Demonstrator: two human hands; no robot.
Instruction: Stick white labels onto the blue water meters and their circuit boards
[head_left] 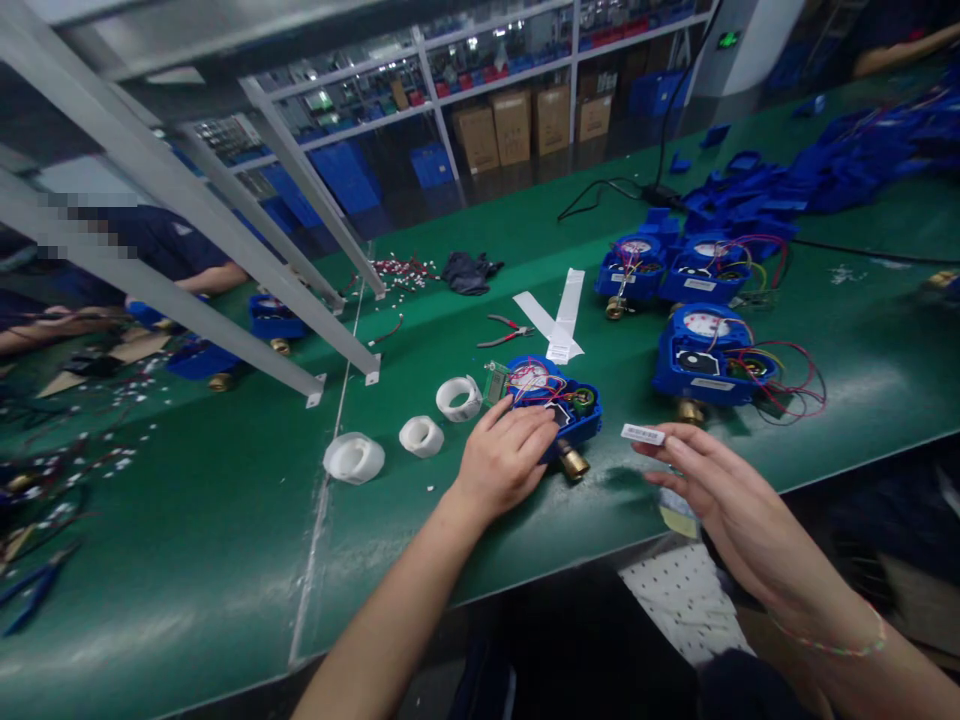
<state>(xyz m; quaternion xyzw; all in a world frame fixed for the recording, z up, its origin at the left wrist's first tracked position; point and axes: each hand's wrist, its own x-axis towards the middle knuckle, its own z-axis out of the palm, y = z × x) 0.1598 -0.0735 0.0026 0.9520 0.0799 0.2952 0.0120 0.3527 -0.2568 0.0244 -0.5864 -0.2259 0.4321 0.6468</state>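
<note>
My left hand (506, 455) lies over the near left side of a blue water meter (585, 408), fingers bent onto its housing, steadying it. The meter is uncovered, with loose wires, a green circuit board (496, 384) at its left and a brass fitting (574, 462) facing me. My right hand (712, 470) pinches a small white barcode label (643, 434) between thumb and fingers. The label is held to the right of the meter, apart from it. Behind the meter lie white label strips (566, 315) and red-handled pliers (506, 331).
Three rolls of white tape or labels, one a label roll (354, 458), sit left of my hand. More open water meters (705, 355) stand at the right, with a heap of blue plastic parts (817, 170) beyond. Slanted metal posts (300, 225) rise at the left, near co-workers' arms.
</note>
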